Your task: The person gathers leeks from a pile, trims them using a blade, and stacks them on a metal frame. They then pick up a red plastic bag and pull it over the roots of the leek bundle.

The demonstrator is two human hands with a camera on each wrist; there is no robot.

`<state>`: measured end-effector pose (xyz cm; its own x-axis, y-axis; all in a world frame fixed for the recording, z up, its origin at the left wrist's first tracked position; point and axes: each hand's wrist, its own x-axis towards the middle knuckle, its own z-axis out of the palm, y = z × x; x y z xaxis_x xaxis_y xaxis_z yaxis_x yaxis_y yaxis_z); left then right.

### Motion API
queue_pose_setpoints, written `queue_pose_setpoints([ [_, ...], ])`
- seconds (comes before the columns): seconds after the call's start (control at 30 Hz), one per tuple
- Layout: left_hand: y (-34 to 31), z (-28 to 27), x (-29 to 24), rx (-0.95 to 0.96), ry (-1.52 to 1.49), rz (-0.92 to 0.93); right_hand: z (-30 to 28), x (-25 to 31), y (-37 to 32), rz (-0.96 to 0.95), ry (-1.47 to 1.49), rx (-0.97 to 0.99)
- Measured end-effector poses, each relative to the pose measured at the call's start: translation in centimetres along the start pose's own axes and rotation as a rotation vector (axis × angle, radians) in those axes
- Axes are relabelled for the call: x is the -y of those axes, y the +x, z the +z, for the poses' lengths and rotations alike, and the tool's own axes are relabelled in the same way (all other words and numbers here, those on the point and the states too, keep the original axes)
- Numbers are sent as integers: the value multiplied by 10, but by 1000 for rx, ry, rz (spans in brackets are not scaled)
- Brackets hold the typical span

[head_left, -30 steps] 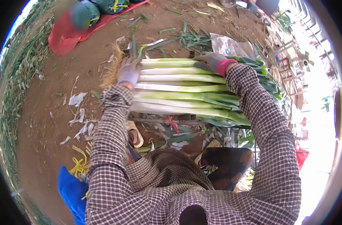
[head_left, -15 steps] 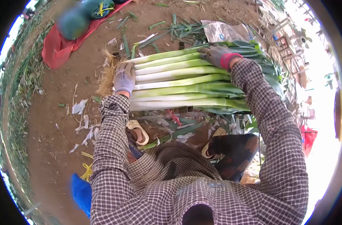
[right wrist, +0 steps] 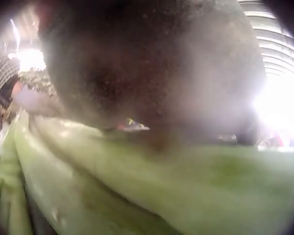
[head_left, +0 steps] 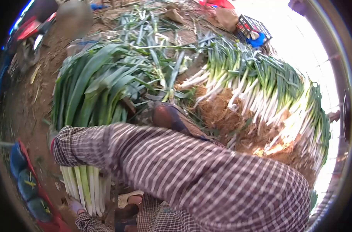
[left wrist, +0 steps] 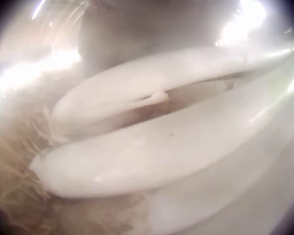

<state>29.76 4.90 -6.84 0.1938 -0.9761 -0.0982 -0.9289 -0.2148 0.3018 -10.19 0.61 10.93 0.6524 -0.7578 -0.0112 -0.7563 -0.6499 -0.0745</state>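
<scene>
The left hand (head_left: 73, 203) props the leeks' (head_left: 85, 185) near white ends, the blurred right hand (right wrist: 152, 68) their green tops, likely for balance. I cannot tell either grip.

My sleeve (head_left: 191, 166) was soft woven checked cloth; the leek stalks (left wrist: 161, 152) looked smooth and glossy, their roots (left wrist: 12, 188) dry, rough and strawy.

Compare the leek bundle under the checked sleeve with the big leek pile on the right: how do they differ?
The bundle holds few stalks, straight and parallel; the pile holds many more, fanned out in a heap. The checked sleeve crosses and partly hides the bundle; the pile lies uncovered. Both have white stalks and green leaves.
</scene>
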Motion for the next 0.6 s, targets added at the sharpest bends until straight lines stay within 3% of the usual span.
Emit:
queue_pose_setpoints([
  [0.1, 22, 3, 20, -25, 197, 75, -38, -6, -69, 47, 35, -199],
  [0.2, 31, 0, 26, -17, 267, 11, -74, -36, -209, 329, 206, -303],
  [0.3, 38, 1, 31, -122, 374, 62, -10, -111, -351, 733, 334, -300],
  [0.33, 18, -13, -10, -63, 416, 5, 26, -130, -405, 914, 324, -275],
  [0.37, 18, -11, -24, -143, 369, 75, 71, -152, -466, 1049, 236, -44],
  [0.4, 18, -8, -36, -222, 319, 145, 63, -149, -509, 1253, 426, 204],
  [0.43, 14, -7, -59, -302, 267, 214, 83, -146, -553, 1264, 356, 271],
  [0.47, 9, -5, -81, -357, 227, 254, 113, -151, -592, 1320, 341, 480],
  [0.53, -29, -13, -167, -468, 154, 333, 142, -155, -644, 1363, 351, 605],
  [0.6, -41, -4, -205, -525, 170, 574, 160, -174, -670, 1393, 335, 610],
])
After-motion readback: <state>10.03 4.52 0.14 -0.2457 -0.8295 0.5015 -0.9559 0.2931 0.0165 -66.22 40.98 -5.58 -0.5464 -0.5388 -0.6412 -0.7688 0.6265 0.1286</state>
